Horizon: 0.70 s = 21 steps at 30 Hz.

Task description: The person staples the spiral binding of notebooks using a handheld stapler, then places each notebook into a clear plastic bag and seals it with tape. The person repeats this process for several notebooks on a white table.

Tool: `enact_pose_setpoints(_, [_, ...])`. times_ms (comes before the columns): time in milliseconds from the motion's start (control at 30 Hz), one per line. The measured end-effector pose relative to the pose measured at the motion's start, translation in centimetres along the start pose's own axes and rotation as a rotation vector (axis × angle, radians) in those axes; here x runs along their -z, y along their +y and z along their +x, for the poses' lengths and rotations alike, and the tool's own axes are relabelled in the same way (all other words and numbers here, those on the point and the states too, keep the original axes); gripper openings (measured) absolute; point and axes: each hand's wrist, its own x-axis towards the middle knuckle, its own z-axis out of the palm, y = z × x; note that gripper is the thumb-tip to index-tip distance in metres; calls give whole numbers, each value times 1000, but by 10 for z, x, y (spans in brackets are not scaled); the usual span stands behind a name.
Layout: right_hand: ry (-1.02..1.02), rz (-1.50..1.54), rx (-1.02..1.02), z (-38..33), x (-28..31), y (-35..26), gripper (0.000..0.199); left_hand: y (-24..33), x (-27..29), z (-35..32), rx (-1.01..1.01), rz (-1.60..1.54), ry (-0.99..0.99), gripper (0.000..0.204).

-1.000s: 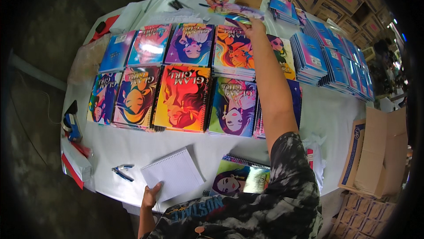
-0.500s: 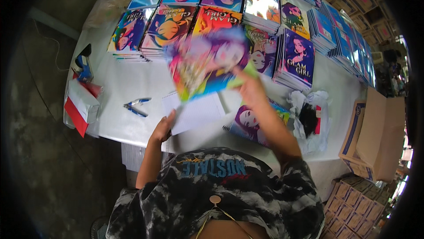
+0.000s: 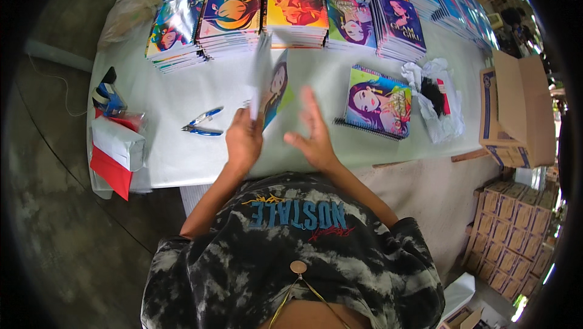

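Note:
My left hand point(image 3: 245, 142) grips a spiral notebook point(image 3: 277, 93) by its lower part, over the white table. The notebook stands nearly edge-on, its pages blurred and part of its colourful cover showing on the right side. Just right of it, my right hand point(image 3: 313, 134) holds nothing, fingers apart and slightly smeared by motion. Blue-handled pliers point(image 3: 205, 123) lie left of my left hand. To the right of my right hand rests a small pile of spiral notebooks point(image 3: 378, 101) with an illustrated face on the top cover.
Stacks of colourful notebooks point(image 3: 296, 4) fill the table's far side. Crumpled white plastic point(image 3: 446, 119) with a dark tuft lies right, beside an open cardboard box point(image 3: 516, 110). A blue tape dispenser point(image 3: 109, 99) and a red-and-white packet point(image 3: 118, 143) sit at the left edge.
The notebook's cover has swung closed toward upright, and the notebook is now edge-on in my left hand. My right hand has let go of the cover and come down nearer my body.

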Motion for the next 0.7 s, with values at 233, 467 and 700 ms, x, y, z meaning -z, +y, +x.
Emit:
enact_pose_setpoints(233, [18, 135, -343, -4, 4, 21, 20, 13, -8, -21, -261, -11, -336, 82])
enact_pose_setpoints(467, [-565, 12, -228, 21, 72, 17, 21, -55, 12, 27, -101, -120, -10, 81])
enact_pose_setpoints(700, [-403, 51, -267, 15, 62, 45, 21, -74, -14, 18, 276, -561, -350, 18])
